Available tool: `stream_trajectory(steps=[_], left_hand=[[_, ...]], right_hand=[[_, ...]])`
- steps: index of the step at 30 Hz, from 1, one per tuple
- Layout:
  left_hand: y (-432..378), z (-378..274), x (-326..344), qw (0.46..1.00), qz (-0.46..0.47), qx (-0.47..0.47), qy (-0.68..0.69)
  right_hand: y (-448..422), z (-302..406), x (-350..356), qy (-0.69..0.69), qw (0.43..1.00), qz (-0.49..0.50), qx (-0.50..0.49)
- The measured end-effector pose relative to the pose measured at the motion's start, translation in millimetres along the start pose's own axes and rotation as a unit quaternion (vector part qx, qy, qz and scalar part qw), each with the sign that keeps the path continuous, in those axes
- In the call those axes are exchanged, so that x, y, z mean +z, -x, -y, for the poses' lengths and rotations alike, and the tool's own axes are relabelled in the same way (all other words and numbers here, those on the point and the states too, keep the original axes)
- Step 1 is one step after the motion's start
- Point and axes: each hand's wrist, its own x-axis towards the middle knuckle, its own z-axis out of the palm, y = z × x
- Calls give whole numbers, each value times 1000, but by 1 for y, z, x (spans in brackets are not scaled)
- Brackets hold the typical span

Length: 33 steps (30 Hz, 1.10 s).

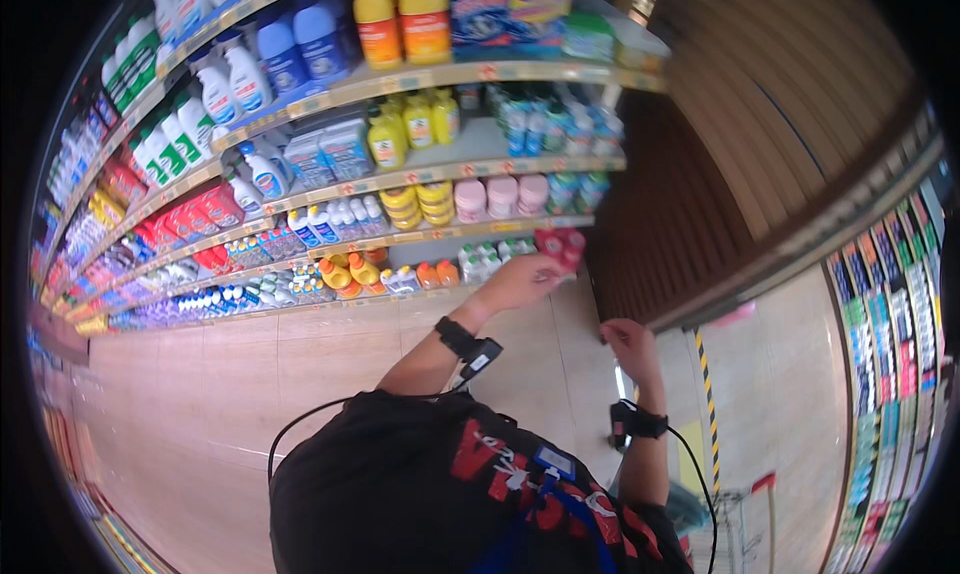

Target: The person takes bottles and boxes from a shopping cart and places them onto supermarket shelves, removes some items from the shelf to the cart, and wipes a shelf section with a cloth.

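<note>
My left hand [525,280] reaches forward over the floor near the lower end of the shelf unit, its fingers at a red and pink packet [561,248]; blur and angle hide whether it grips the packet. My right hand [631,343] is raised beside the brown slatted panel, fingers bent close together; what lies between them, if anything, cannot be made out. Both wrists wear black straps with small devices and cables. Beyond my left hand, white bottles with green caps [491,257] stand on the bottom shelf, below pink tubs [502,197].
Shelves [525,72] of cleaning bottles curve along the front and left. A brown slatted column [667,214] rises at the right. Black-yellow tape [707,409] crosses the tiled floor. A shopping cart [763,491] stands at lower right, with more stocked shelves [885,349] beyond.
</note>
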Motion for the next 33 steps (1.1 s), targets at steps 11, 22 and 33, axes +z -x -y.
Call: stream_trajectory(steps=[11,22,33], left_hand=[[-52,169,-254,923,-307,-99,-209],[-150,238,-302,922,-321,-132,-170],[-195,336,-305,852,-429,-183,-238]], right_hand=[[-327,82,196,-18,970,112,-213],[-524,113,292,31,972,51,-228],[-593,82,342,-71,955,120,-263]])
